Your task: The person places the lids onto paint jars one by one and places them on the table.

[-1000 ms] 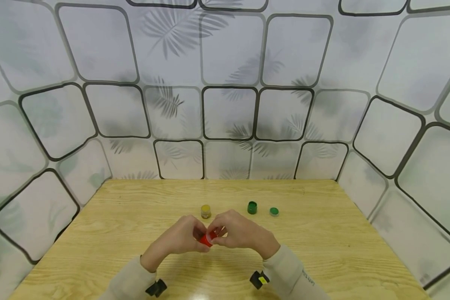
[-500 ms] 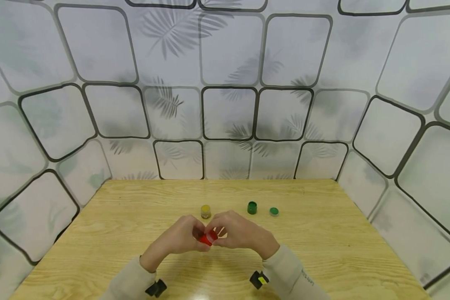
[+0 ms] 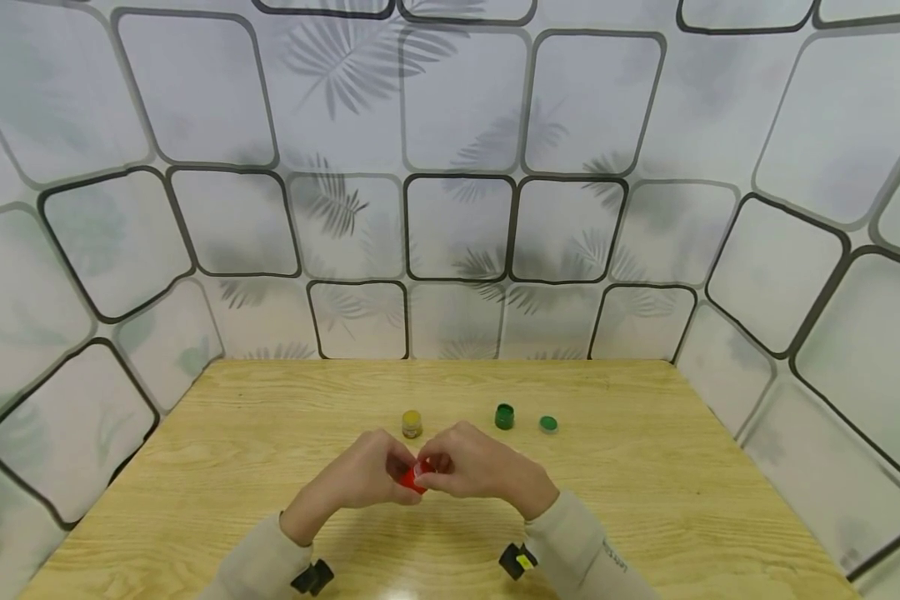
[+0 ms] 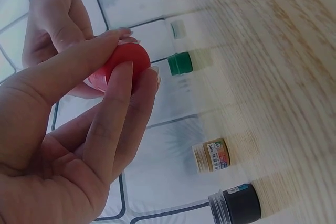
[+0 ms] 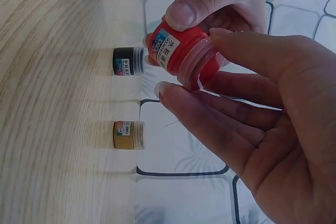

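A small red paint jar [image 5: 170,48] with a printed label is held tilted above the table. My left hand [image 3: 371,472] grips its red body, thumb on one side and fingers round the other. At the jar's clear lid [image 5: 197,61] is my right hand [image 3: 476,462], its fingers and thumb pinching the lid's rim. The lid sits on the jar's mouth; whether it is loose cannot be told. Past the hands stand a yellow paint jar [image 3: 412,424] with its lid on and an uncapped green paint jar [image 3: 504,416]. Beside the green jar lies its lid [image 3: 548,423].
A black paint jar [image 4: 242,203] stands near the yellow one in both wrist views; the hands hide it in the head view. The wooden table [image 3: 645,500] runs back to a patterned curtain-like wall [image 3: 457,225] on three sides.
The right hand's fingers have shifted slightly around the lid, loosening half a second ago and closing on it again now. The left hand and the red jar stay nearly in place.
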